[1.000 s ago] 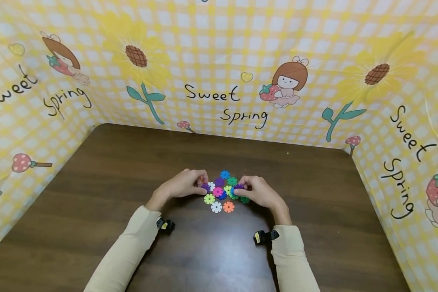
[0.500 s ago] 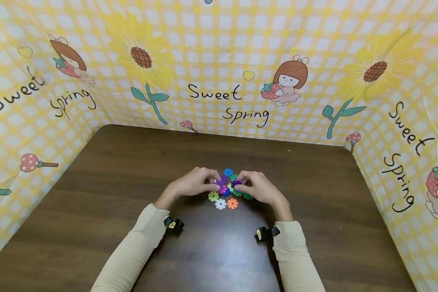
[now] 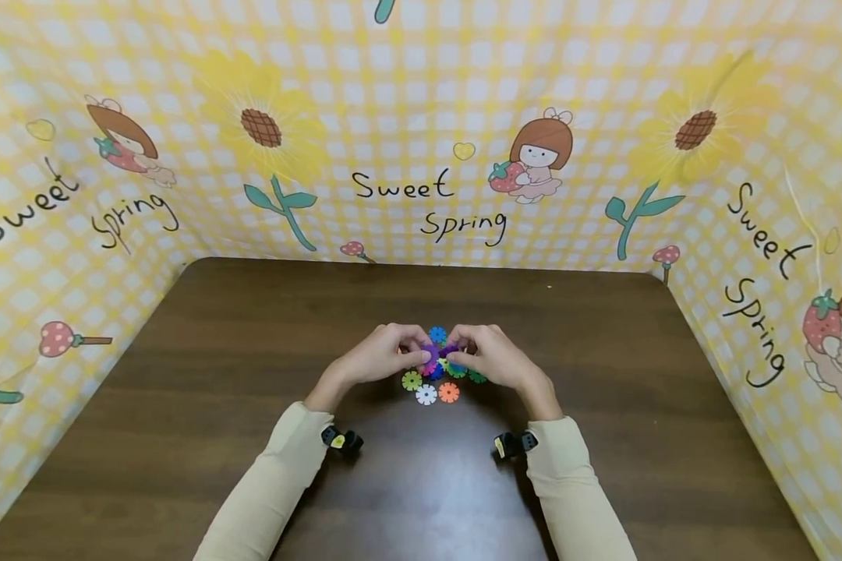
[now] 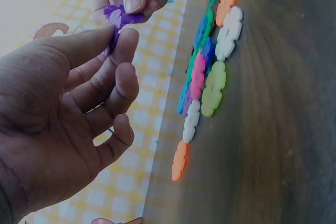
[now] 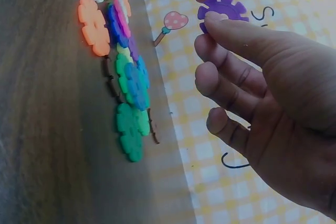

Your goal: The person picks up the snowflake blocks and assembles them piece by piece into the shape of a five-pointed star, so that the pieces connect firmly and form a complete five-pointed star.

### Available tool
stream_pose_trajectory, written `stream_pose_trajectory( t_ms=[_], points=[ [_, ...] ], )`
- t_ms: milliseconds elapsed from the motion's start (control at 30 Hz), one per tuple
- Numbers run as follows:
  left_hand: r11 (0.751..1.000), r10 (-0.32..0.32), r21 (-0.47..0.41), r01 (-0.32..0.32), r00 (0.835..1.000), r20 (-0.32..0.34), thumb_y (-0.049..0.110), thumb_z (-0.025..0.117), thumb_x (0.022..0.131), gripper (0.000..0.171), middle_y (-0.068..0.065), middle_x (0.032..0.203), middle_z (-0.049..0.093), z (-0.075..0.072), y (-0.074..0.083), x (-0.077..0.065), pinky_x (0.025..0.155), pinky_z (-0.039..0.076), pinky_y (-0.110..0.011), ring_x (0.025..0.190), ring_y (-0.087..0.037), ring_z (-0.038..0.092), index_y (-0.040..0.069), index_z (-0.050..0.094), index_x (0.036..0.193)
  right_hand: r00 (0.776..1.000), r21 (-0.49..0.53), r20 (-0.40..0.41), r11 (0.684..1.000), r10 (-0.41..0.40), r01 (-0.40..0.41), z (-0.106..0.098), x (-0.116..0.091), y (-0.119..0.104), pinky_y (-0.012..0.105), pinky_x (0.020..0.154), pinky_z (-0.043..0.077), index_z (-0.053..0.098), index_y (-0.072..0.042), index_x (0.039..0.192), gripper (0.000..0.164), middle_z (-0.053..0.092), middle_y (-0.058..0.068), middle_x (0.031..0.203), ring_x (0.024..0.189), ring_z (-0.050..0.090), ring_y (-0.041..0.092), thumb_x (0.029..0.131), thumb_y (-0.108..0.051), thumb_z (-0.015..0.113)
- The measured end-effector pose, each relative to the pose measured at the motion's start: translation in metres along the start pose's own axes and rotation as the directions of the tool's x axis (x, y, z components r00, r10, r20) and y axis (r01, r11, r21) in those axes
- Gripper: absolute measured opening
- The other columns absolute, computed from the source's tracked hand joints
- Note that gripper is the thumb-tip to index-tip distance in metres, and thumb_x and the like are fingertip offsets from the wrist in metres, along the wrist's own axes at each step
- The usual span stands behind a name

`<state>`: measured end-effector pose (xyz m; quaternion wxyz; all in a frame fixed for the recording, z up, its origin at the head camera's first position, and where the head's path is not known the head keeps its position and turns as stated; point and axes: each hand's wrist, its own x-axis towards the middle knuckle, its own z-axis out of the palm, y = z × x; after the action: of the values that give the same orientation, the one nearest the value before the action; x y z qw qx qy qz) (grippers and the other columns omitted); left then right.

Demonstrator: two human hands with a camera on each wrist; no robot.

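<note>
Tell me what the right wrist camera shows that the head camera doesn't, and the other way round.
Only the right wrist view: the palm side of the right hand, plus brown discs among the pile, which I can't make out from the head.

Only the head view: the sleeves, the black wrist cameras and the cartoon girls.

Both: two purple discs, one pinched by the right hand and one by the left hand, the orange disc and white disc, the table and the checked cloth.
</note>
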<state>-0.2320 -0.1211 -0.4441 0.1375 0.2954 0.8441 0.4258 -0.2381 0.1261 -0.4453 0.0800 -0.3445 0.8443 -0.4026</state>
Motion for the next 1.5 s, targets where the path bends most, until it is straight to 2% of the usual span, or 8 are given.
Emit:
stream_pose_trajectory(
  t_ms=[133,367,667,900,1033,1200,1367,1500],
  points=[
    [1.000,0.008,-0.024,-0.008,0.999,-0.033,0.019,0.065,0.099,0.015,-0.004,0.084,0.073,0.000,0.003,0.002,0.069,0.055,-0.029,0.081,-0.031,0.069,0.006,0.067,0.107,0.999,-0.006,-0.037,1.000,-0.015,0.015,-0.004,0.003,-0.004,0.029,0.064,0.051,0.069,-0.012,0.098,0.004,0.065,-0.003,0.080,0.071,0.058,0.016,0.095,-0.011,0.071],
    [0.999,-0.019,-0.044,0.018,0.999,-0.034,0.019,0.065,0.099,0.019,-0.006,0.086,0.073,0.000,0.003,0.001,0.064,0.053,-0.028,0.080,-0.035,0.067,0.003,0.068,0.110,0.998,-0.010,-0.061,1.000,-0.016,0.015,-0.006,0.001,-0.005,0.029,0.067,0.053,0.070,-0.010,0.098,0.005,0.067,-0.001,0.082,0.074,0.060,0.016,0.094,-0.007,0.070],
    [1.000,-0.009,-0.027,0.009,1.000,-0.013,0.018,0.063,0.101,0.017,-0.006,0.086,0.073,-0.002,0.002,0.001,0.064,0.053,-0.029,0.074,-0.021,0.064,0.006,0.068,0.111,0.996,-0.001,-0.076,0.999,-0.039,0.039,-0.005,0.000,-0.007,0.029,0.067,0.054,0.070,-0.010,0.098,0.004,0.068,0.002,0.083,0.074,0.062,0.020,0.094,-0.009,0.070],
    [0.999,0.010,-0.045,-0.010,1.000,-0.002,0.017,0.063,0.101,0.016,-0.004,0.086,0.072,0.000,0.002,0.002,0.064,0.050,-0.028,0.072,-0.015,0.061,0.007,0.068,0.111,0.995,0.002,-0.080,0.998,-0.058,0.058,-0.006,0.000,-0.009,0.028,0.067,0.054,0.070,-0.008,0.094,0.004,0.071,0.006,0.084,0.072,0.061,0.012,0.095,-0.012,0.070],
    [0.995,0.029,-0.092,-0.029,1.000,-0.002,0.014,0.062,0.100,0.017,-0.010,0.088,0.073,0.003,0.003,0.003,0.073,0.056,-0.038,0.077,-0.021,0.067,0.003,0.067,0.112,0.990,-0.016,-0.081,0.993,-0.114,0.113,-0.007,0.000,-0.009,0.027,0.065,0.053,0.070,-0.004,0.088,0.007,0.071,0.010,0.083,0.071,0.061,0.012,0.094,-0.007,0.070],
    [0.987,0.034,-0.156,-0.035,0.999,-0.007,0.009,0.064,0.099,0.015,-0.016,0.088,0.073,0.007,0.006,0.005,0.077,0.056,-0.052,0.081,-0.034,0.070,-0.001,0.066,0.110,0.984,-0.068,-0.065,0.984,-0.169,0.164,-0.007,0.001,-0.009,0.026,0.064,0.052,0.072,-0.003,0.085,0.008,0.072,0.010,0.082,0.069,0.059,0.011,0.093,-0.006,0.071],
    [0.986,0.020,-0.163,-0.020,1.000,-0.003,0.006,0.064,0.097,0.015,-0.018,0.089,0.073,0.011,0.008,0.006,0.078,0.056,-0.053,0.083,-0.038,0.070,-0.004,0.066,0.108,0.985,-0.096,-0.046,0.982,-0.165,0.160,-0.006,0.002,-0.007,0.025,0.064,0.052,0.073,-0.007,0.084,0.009,0.073,0.005,0.082,0.068,0.058,0.008,0.092,-0.009,0.072],
    [0.986,0.007,-0.166,-0.009,1.000,-0.012,0.004,0.063,0.098,0.017,-0.023,0.091,0.072,0.011,0.006,0.006,0.079,0.055,-0.057,0.084,-0.042,0.069,-0.006,0.065,0.112,0.991,-0.047,-0.062,0.992,-0.117,0.114,-0.003,0.002,-0.004,0.026,0.065,0.053,0.073,-0.005,0.088,0.007,0.072,0.004,0.083,0.071,0.064,0.016,0.094,-0.009,0.071]
  ],
)
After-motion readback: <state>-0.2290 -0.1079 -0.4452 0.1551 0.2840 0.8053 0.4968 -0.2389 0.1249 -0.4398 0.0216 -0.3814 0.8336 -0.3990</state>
